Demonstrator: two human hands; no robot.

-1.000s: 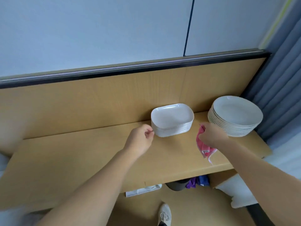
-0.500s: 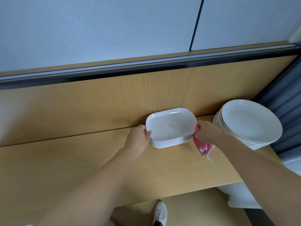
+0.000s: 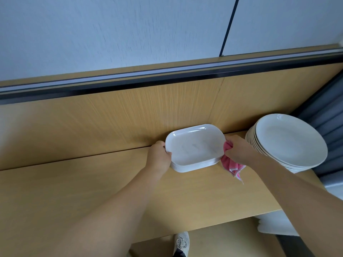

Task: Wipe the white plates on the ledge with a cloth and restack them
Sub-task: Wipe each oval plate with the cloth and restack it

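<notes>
White plates (image 3: 194, 147) lengthwise along ledge (image 3: 92, 182) (stacked)

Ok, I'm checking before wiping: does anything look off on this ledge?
Mostly no. The top dish of the rectangular stack shows faint grey streaks, smears or reflections, I cannot tell. The round stack sits tidy; nothing chipped or spilled.

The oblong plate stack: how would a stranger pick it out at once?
Find the wooden ledge under the pale wall. Near its right end, against the back panel, a left hand and a right hand holding a pink cloth flank the oblong plate stack. Its plates are rounded rectangles, unlike the round plate stack beside it.
</notes>
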